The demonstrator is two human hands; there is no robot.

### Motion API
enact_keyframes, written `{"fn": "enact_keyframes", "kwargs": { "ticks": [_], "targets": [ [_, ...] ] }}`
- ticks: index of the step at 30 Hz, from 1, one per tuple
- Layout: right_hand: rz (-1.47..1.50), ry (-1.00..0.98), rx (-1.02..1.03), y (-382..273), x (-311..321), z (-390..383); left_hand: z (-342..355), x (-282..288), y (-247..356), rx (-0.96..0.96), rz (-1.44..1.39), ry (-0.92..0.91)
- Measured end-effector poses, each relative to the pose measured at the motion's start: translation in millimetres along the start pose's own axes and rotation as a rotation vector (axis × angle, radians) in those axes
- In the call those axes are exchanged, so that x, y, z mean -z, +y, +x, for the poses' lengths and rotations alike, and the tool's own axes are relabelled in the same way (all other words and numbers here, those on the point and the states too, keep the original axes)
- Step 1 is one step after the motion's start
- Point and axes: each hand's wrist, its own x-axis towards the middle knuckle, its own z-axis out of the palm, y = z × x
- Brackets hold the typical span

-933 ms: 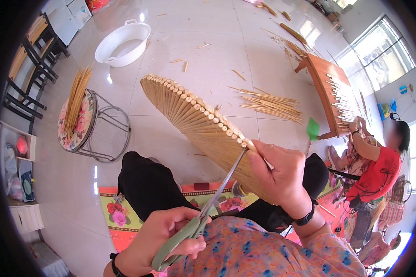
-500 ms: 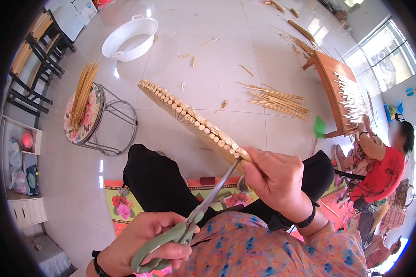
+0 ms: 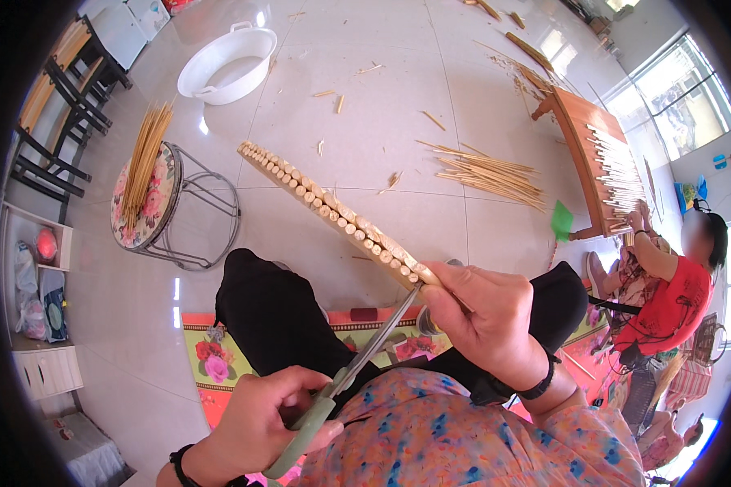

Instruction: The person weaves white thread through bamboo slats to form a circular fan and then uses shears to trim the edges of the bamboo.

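Above the lap, the right hand is gripping a row of bound bamboo slats while the left hand, fingers clenched, is working green-handled scissors.

Looks to me like a home workshop for bamboo craft: white tiled floor littered with splints, more sticks piled on a flowery stool, a wooden bench racked with slats, and a washtub nearby.
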Motion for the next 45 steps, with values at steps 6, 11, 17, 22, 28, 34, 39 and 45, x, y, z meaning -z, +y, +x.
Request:
{"fn": "enact_keyframes", "kwargs": {
  "ticks": [6,11,17,22,28,34,39,45],
  "targets": [
    [0.055,-0.002,-0.074,3.1,0.7,2.6,10.7,-4.7,-5.4,0.036,-0.153,0.002],
    [0.026,-0.017,-0.06,2.6,3.0,1.8,8.3,2.2,11.8,0.203,-0.28,-0.067],
    [0.042,-0.024,-0.054,1.2,2.1,2.6,6.9,7.3,12.7,0.221,-0.337,-0.142],
    [0.047,-0.022,-0.044,0.6,2.2,2.5,5.8,-1.3,2.9,0.103,-0.163,-0.042],
    [0.041,-0.041,-0.008,2.1,1.6,2.2,5.2,-9.7,-8.0,-0.219,0.304,0.18],
    [0.047,-0.03,-0.019,1.2,2.7,2.5,10.9,-6.6,-13.0,-0.223,0.31,0.197],
    [0.067,-0.039,-0.021,-0.7,1.5,2.1,6.2,1.3,-9.4,-0.01,-0.016,0.047],
    [0.008,-0.045,0.054,2.0,1.9,2.3,5.0,0.4,-5.3,0.056,-0.11,0.003]
  ]
}}
